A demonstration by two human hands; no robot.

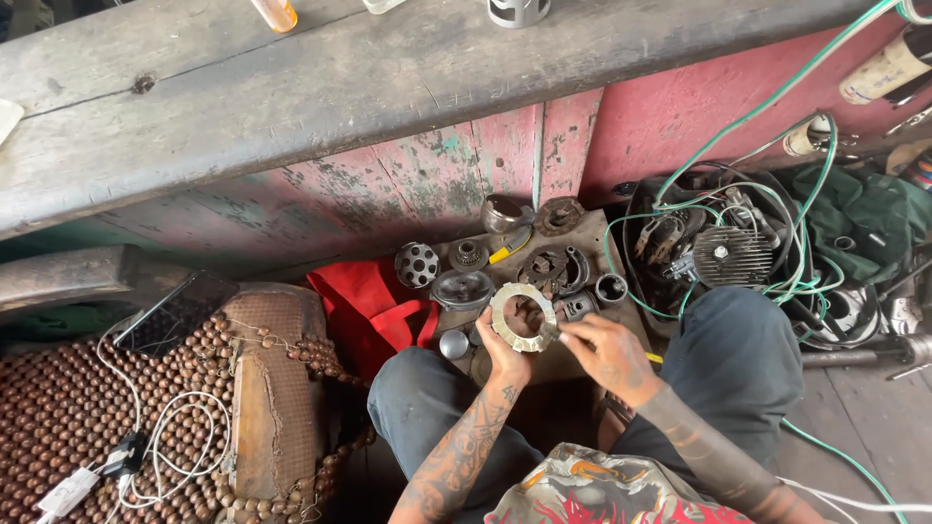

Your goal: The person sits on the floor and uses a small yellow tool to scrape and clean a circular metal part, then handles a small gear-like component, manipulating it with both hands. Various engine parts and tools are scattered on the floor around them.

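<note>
My left hand (505,354) holds up a flat, pale metal ring (523,316) with notched edges, gripping it at its lower rim. At the ring's right edge my right hand (607,351) has its fingers pinched together, apparently on a small yellow-handled tool (654,358), of which little shows. Both hands are above my knees, over a small board (592,233) covered with dark metal machine parts.
On the board lie a perforated round part (416,264), a yellow-handled screwdriver (511,245), rings and caps. A red bag (374,306) lies left of it. Tangled green and white wires (796,252) and a finned part (730,255) sit right. A beaded seat mat (68,408), phone (175,312) and cable are left.
</note>
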